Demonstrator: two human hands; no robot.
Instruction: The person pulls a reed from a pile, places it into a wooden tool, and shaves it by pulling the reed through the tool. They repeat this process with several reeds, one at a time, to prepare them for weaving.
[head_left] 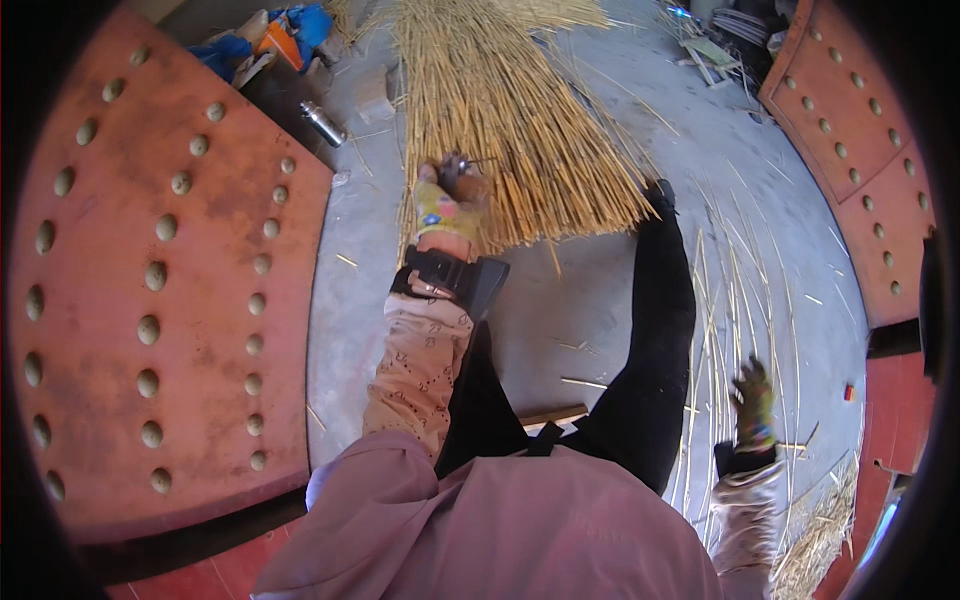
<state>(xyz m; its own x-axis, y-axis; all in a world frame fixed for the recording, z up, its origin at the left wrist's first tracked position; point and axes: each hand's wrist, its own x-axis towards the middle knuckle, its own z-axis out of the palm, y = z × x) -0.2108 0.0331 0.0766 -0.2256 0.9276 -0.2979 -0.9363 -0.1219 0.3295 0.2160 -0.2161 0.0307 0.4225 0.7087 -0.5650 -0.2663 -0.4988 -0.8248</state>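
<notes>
A: So where are our hands at right now?

B: Our left hand (pixel 448 205), in a yellow floral-patterned glove, has its fingers curled around a small, dark, metallic-looking object (pixel 458 174). Too blurry for us to tell what it is tbh.

A: And the stalks?

B: We've got a big fan-shaped bundle of thin golden-brown dry stalks (pixel 510 130) right by those left fingers, running on beyond them and spreading out to their right. A black shoe (pixel 660 198) is at the bundle's right edge, well to the right of the same fingers.

A: What about our other side?

B: Our right hand (pixel 755 408), in a yellow-green patterned glove, has its fingers loosely apart. Long, pale loose stalks (pixel 735 295) lie around and beyond them on the smooth grey floor (pixel 560 300). We can't tell if the fingertips touch any.

A: Anything else close?

B: Yeah, a shiny silver metal cylinder (pixel 322 122), beyond our left fingers and off to their left. Further left of them we see a big orange-red panel with rounded studs (pixel 110 300).
</notes>
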